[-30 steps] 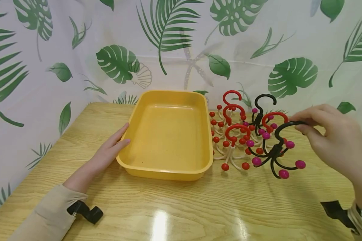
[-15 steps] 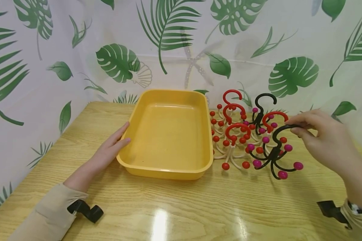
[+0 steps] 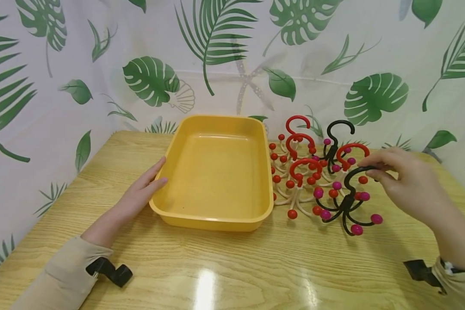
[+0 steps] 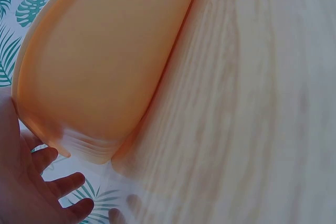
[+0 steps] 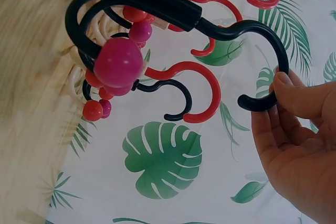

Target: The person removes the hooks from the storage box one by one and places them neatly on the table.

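Note:
In the head view my left hand rests against the left wall of a yellow tray, its fingers loose and the thumb over the rim. The left wrist view shows its fingertips spread apart outside the tray. Between thumb and fingers, my right hand pinches the curved hook of a black multi-arm hanger tipped with magenta balls. That hanger is upright, arms low over the table, in front of the other hangers. In the right wrist view its magenta ball appears large and close.
Right of the tray stand several cream hangers with red hooks and red balls, crowded together. Another black hanger is behind them. A leaf-patterned cloth backs the wooden table.
My right hand has moved left and slightly down, carrying the black hanger toward the front red-hooked one. The left hand and the tray have kept their places.

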`<state>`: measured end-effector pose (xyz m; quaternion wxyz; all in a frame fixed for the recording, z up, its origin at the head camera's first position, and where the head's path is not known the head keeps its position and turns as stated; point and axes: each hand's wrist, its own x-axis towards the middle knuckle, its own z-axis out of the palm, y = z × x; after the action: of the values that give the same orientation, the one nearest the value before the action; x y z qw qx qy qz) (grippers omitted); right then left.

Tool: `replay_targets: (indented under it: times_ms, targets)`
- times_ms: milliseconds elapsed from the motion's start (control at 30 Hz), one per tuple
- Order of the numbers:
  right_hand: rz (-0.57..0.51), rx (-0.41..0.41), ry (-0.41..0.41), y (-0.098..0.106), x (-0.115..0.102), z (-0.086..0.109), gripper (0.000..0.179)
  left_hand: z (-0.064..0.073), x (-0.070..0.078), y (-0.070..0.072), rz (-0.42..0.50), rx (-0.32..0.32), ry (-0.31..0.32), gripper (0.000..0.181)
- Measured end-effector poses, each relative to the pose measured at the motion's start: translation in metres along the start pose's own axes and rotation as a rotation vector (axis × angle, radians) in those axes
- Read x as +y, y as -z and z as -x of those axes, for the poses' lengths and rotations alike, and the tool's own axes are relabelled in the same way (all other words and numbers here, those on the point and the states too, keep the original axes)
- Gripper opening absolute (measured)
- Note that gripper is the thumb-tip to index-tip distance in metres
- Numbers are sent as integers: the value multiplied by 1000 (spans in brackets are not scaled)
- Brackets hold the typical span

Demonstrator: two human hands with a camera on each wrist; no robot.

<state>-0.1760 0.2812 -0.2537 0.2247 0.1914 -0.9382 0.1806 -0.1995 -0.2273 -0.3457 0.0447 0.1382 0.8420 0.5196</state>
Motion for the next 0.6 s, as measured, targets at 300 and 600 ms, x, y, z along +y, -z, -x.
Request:
replay_targets:
  times_ms: [300,600]
  targets:
    - [10,-11,30,-4,5,5,27,-1,-1,0,-4,-4,-14,62]
    - [-9,-20,18,-4,7,8,25,-1,-4,-1,-5,-3,6,61]
